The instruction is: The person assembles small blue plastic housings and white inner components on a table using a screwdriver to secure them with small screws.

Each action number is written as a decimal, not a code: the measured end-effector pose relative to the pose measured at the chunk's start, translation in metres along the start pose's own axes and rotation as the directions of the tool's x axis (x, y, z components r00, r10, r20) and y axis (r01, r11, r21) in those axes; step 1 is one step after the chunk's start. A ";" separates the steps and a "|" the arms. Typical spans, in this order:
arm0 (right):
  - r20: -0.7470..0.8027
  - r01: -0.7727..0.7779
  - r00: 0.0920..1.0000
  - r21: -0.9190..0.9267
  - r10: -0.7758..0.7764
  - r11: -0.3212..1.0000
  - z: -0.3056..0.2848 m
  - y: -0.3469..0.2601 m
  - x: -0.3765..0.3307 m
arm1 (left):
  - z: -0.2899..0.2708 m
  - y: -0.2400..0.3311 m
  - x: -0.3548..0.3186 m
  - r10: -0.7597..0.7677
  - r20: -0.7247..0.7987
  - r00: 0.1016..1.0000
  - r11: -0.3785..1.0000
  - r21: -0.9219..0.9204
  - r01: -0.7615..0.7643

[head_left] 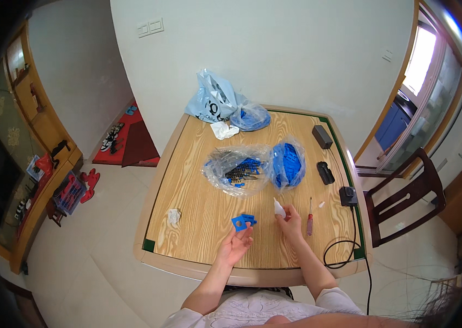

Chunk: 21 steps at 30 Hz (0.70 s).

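Above the near part of the table, my left hand (235, 247) is closed on a flat blue plastic part (240, 223) with a round hole, its fingers at the part's lower right. To its right, my right hand (291, 223) grips a small white squeeze bottle (279, 209) whose narrow nozzle points up and away from me. Bottle and blue part are apart. Beside my right hand lies a screwdriver (310, 224) with a red, see-through handle. A small white piece (321, 205), perhaps a cap, is close to its shaft.
Farther back lie a clear bag (214, 174) of dark, thin pieces with blue ends and another bag (288, 165) of blue parts. A light blue bag (201, 106) stands at the far edge. Crumpled tissue (173, 216) lies left; a black cube device (347, 195) with cable, right.
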State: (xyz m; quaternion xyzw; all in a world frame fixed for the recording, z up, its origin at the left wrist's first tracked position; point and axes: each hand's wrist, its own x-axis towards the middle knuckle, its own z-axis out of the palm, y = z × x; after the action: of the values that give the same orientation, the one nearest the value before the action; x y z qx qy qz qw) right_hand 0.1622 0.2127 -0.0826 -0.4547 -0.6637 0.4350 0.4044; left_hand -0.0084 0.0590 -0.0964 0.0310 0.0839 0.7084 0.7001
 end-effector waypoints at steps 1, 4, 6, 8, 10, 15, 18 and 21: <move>-0.018 0.010 1.000 -0.025 -0.011 1.000 0.003 -0.003 0.001 | -0.001 -0.001 -0.001 -0.005 -0.015 1.000 1.000 -0.004 0.005; -0.057 0.050 0.997 -0.086 -0.055 0.995 0.003 0.010 0.006 | -0.001 -0.005 -0.004 -0.029 -0.024 0.999 1.000 -0.010 0.029; -0.059 0.087 0.994 -0.116 -0.094 0.989 0.004 0.013 0.009 | -0.002 -0.007 -0.004 -0.027 -0.016 1.000 1.000 0.002 0.027; -0.110 0.087 0.989 -0.093 -0.097 0.992 0.005 0.016 0.009 | -0.001 -0.008 -0.005 -0.022 -0.007 1.000 1.000 0.014 0.022; -0.115 0.171 0.973 -0.217 -0.199 0.961 0.002 0.018 0.008 | 0.001 -0.008 -0.005 -0.024 -0.009 1.000 1.000 0.006 0.024; -0.112 0.264 0.940 -0.361 -0.323 0.894 0.001 0.014 0.006 | -0.002 -0.005 -0.006 -0.022 -0.006 1.000 1.000 -0.004 0.022; -0.136 0.134 0.976 -0.243 -0.170 0.961 0.002 0.014 0.007 | -0.002 -0.004 -0.005 -0.020 -0.005 1.000 1.000 -0.001 0.020; -0.132 0.119 0.980 -0.202 -0.147 0.972 0.001 0.013 0.010 | -0.003 -0.005 -0.004 -0.019 0.004 1.000 1.000 -0.008 0.019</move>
State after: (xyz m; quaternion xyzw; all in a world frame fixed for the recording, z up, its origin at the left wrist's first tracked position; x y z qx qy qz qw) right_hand 0.1619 0.2245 -0.0936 -0.4768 -0.7004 0.3059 0.4341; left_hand -0.0042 0.0545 -0.0997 0.0288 0.0801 0.7020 0.7070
